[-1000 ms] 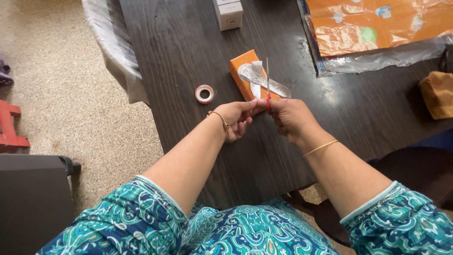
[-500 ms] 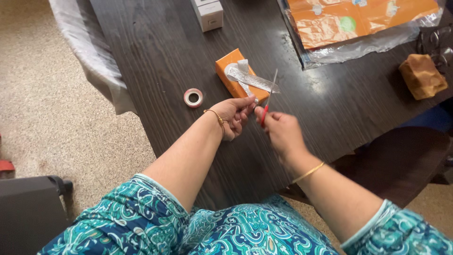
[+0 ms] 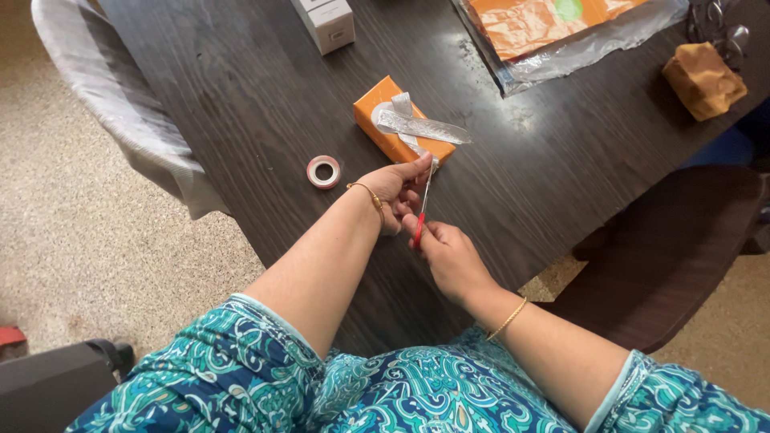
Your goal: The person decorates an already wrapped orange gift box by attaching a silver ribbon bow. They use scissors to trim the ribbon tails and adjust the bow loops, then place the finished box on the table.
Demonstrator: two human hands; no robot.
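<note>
Chair (image 3: 120,104): left of the orange box, pushed against the table edge, its back covered in pale cloth.
Table (image 3: 241,96): dark wood; the orange box lies near its middle.
Tape roll (image 3: 324,171): flat on the table, just left of the orange box and a little nearer the person.
White box (image 3: 325,22): upright, beyond the orange box at the far edge of view; closed, contents not visible.
Orange box (image 3: 383,120): a small wrapped parcel lying flat, closed; what it holds cannot be seen.
Ribbon (image 3: 421,127): silver, tied across the top of the orange box, one tail running down toward the hands.
Left hand (image 3: 395,192): just in front of the orange box, fingers pinched narrow on the ribbon tail.
Scissors (image 3: 422,210): red handle, blades pointing up at the ribbon tail by the box's near corner; whether the blades are parted is too fine to tell.
Right hand (image 3: 449,252): nearer the person than the orange box, closed around the scissors handle.
Wrapping paper (image 3: 553,20): orange sheets inside a clear plastic sleeve, right of and beyond the orange box.
Brown lump (image 3: 704,80): far right of the orange box, wrapped in crumpled brown paper.
</note>
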